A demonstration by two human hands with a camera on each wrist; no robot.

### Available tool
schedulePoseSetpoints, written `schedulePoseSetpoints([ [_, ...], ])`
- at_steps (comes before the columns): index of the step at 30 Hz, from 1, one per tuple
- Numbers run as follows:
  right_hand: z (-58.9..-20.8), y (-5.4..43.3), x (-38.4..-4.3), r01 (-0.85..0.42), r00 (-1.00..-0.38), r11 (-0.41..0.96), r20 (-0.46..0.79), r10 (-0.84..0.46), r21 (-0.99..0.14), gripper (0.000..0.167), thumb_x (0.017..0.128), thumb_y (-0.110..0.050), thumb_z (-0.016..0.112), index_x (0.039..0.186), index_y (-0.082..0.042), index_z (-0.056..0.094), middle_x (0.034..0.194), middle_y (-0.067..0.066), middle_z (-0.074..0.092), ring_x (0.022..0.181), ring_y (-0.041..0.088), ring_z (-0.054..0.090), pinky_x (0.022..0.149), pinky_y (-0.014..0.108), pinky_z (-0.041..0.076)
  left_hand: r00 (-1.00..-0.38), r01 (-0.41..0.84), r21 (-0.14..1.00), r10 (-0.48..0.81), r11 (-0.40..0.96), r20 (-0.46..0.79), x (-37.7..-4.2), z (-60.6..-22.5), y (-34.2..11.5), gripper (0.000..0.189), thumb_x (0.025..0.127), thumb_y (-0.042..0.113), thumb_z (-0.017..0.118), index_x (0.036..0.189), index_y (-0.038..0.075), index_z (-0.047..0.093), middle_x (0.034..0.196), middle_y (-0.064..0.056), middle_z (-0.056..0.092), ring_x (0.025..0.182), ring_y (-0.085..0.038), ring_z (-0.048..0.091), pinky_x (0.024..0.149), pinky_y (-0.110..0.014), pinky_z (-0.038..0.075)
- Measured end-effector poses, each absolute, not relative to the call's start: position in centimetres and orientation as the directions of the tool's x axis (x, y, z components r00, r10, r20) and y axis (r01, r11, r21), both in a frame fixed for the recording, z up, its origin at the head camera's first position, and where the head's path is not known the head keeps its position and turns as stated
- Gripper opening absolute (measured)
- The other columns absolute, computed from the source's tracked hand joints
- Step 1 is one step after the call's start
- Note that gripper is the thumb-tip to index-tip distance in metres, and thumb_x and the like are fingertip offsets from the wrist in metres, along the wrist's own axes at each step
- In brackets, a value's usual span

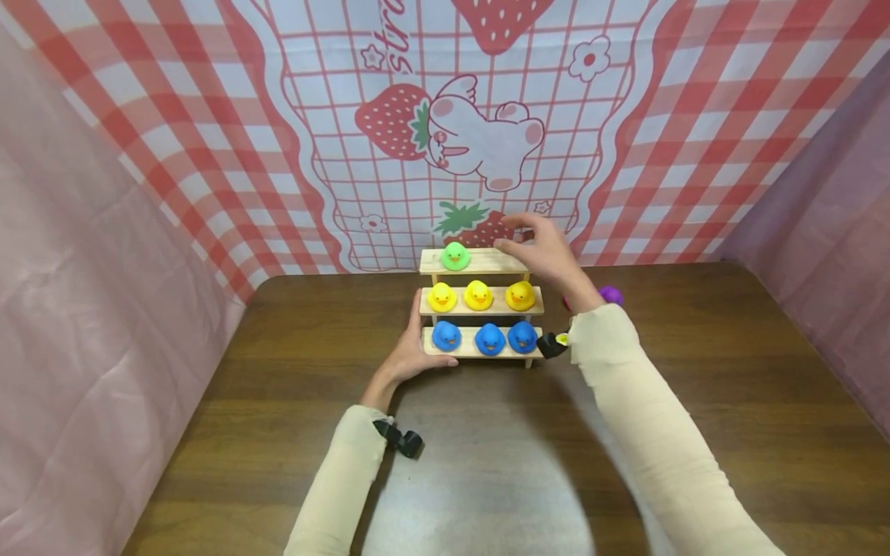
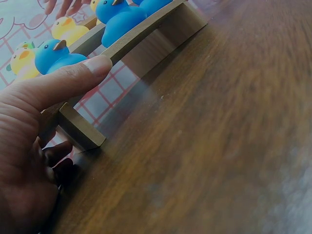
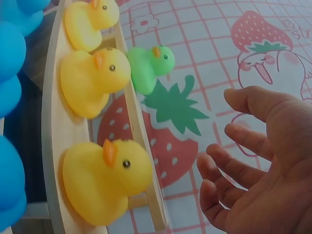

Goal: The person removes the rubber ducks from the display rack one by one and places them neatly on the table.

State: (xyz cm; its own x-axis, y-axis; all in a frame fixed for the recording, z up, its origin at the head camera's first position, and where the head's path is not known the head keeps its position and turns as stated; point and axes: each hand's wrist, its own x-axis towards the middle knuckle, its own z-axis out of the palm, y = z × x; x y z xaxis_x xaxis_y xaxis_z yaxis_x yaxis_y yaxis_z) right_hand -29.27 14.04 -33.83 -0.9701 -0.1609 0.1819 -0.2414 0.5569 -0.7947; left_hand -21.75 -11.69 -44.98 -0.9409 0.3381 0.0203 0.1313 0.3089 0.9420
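Note:
A small three-tier wooden display stand (image 1: pixel 480 320) stands near the back of the table. My left hand (image 1: pixel 410 351) grips its left end; the thumb (image 2: pixel 73 78) lies along the front of the bottom tier, with the other fingers behind. Three blue rubber ducks (image 1: pixel 490 339) fill the bottom tier and three yellow rubber ducks (image 1: pixel 478 295) the middle one. A lone green rubber duck (image 1: pixel 455 256) sits toward the left of the top tier. Over that tier's right end hovers my right hand (image 1: pixel 545 251), its fingers loosely bent with nothing between them, as the right wrist view (image 3: pixel 263 156) confirms.
A purple toy (image 1: pixel 612 295) lies on the brown wooden table (image 1: pixel 320 340) to the right of the stand, partly behind my right forearm, with a sliver of a reddish-pink thing beside it. A strawberry-print cloth (image 1: pixel 334 139) hangs directly behind the table's back edge.

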Motion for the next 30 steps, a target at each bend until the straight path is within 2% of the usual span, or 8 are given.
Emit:
schedulePoseSetpoints([
  [3,-33.9,13.4,-29.4,-0.249,-0.968,0.565,0.183,-0.171,-0.787,0.05,0.093,-0.028,0.069,0.138,-0.008,0.059,0.14,0.013,0.06,0.115,0.03,0.057,0.085,0.035,0.051,-0.941,0.131,0.945,0.337,0.301,0.023,-21.8,-45.0,-11.7,0.13,0.074,0.001,0.082,0.16,0.011,-0.014,0.17,-0.017,-0.002,0.156,-0.035,0.014,0.128,-0.05,0.013],
  [13,-34.3,11.5,-30.0,-0.269,-0.96,0.551,0.171,-0.223,-0.79,0.049,0.093,-0.024,0.069,0.137,-0.005,0.059,0.125,0.02,0.064,0.103,0.03,0.059,0.082,0.035,0.05,-0.938,0.124,0.949,0.345,0.29,0.017,-22.0,-45.2,-11.8,0.131,0.073,0.001,0.083,0.16,0.01,-0.014,0.17,-0.018,0.0,0.156,-0.036,0.015,0.128,-0.052,0.015],
  [20,-34.6,10.4,-30.0,-0.28,-0.954,0.543,0.166,-0.249,-0.792,0.049,0.093,-0.022,0.07,0.136,-0.004,0.059,0.128,0.019,0.064,0.107,0.03,0.059,0.09,0.041,0.052,-0.944,0.143,0.942,0.329,0.304,0.037,-23.6,-48.4,-12.0,0.136,0.072,0.003,0.085,0.16,0.017,-0.018,0.171,-0.012,-0.004,0.157,-0.033,0.013,0.128,-0.051,0.014],
  [25,-34.9,9.9,-30.2,-0.293,-0.949,0.549,0.165,-0.27,-0.783,0.048,0.092,-0.023,0.07,0.135,-0.005,0.06,0.129,0.019,0.063,0.109,0.03,0.059,0.094,0.044,0.053,-0.944,0.163,0.943,0.324,0.289,0.064,-23.7,-48.8,-12.1,0.137,0.072,0.008,0.087,0.16,0.024,-0.015,0.171,-0.01,-0.001,0.156,-0.031,0.016,0.128,-0.051,0.016],
  [30,-35.1,9.4,-30.5,-0.313,-0.94,0.542,0.171,-0.297,-0.78,0.046,0.092,-0.022,0.071,0.132,-0.004,0.061,0.129,0.019,0.064,0.111,0.031,0.061,0.098,0.046,0.053,-0.945,0.171,0.944,0.317,0.284,0.076,-23.7,-48.8,-12.1,0.136,0.07,0.011,0.089,0.161,0.02,-0.012,0.171,-0.011,0.001,0.156,-0.033,0.018,0.128,-0.051,0.017],
])
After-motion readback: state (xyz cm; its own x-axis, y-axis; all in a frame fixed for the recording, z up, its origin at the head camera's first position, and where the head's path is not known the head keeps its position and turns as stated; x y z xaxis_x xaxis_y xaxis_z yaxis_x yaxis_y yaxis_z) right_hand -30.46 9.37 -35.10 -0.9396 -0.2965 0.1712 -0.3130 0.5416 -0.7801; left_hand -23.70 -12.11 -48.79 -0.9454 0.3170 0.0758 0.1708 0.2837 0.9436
